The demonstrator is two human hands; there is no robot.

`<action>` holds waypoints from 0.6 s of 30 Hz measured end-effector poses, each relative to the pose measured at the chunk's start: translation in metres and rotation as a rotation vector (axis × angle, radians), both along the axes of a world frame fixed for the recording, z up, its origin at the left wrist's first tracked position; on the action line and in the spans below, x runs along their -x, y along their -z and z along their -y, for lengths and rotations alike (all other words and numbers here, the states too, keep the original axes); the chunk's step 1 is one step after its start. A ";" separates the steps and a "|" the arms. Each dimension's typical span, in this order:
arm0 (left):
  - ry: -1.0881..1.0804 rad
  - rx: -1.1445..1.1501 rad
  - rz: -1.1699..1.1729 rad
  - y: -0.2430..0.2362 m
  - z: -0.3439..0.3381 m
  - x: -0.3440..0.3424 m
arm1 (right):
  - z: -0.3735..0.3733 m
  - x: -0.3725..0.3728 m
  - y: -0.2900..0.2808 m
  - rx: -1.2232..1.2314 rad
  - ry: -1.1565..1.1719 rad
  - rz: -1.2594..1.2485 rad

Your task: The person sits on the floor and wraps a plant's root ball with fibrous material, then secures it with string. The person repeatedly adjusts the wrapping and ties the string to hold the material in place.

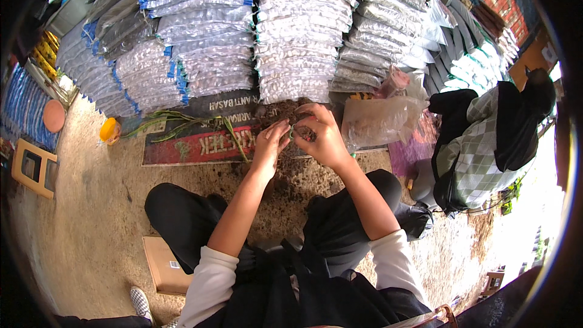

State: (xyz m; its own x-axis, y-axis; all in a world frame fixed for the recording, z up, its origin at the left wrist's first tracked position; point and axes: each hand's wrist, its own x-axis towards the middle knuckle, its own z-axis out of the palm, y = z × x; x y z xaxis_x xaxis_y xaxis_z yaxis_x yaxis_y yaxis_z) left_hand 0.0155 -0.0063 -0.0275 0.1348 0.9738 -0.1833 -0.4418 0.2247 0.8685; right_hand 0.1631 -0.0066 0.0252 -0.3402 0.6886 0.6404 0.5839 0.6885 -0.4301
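Note:
Dark soil [273, 112] lies heaped on a printed sheet [194, 155] below the central bag stack, with more scattered on the ground. My left hand [273, 140] is at the heap, its fingers bent and pressed together; what they hold is hidden. My right hand [319, 133] is just right of it, index finger and thumb curled round something dark and small that I cannot make out. Long green plant leaves [176, 127] with a stem lie to the left of my hands. A crumpled clear plastic bag [376, 124] sits right of my right hand.
Stacked filled clear bags [303, 30] line the back. A yellow container [109, 129], terracotta disc [53, 115] and beige stool [34, 167] are left. A person [480, 152] in dark and checked clothing is at right. Cardboard [161, 264] and a checkered shoe [139, 304] are lower left.

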 end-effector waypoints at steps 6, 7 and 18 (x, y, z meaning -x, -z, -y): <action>-0.066 0.045 0.237 0.002 -0.003 0.009 | 0.000 -0.003 -0.001 0.116 -0.027 -0.057; -0.055 -0.011 0.113 0.002 -0.004 0.012 | -0.002 -0.005 0.000 0.142 -0.038 -0.098; 0.059 -0.411 -0.499 -0.011 0.002 0.008 | -0.005 -0.012 0.006 0.313 -0.101 -0.183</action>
State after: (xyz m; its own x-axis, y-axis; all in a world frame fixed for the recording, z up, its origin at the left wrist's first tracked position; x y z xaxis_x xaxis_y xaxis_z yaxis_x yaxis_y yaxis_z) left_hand 0.0079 -0.0079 -0.0160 0.1852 0.9714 0.1482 0.0402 -0.1582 0.9866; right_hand 0.1755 -0.0012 0.0195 -0.3159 0.8297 0.4603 0.4141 0.5570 -0.7199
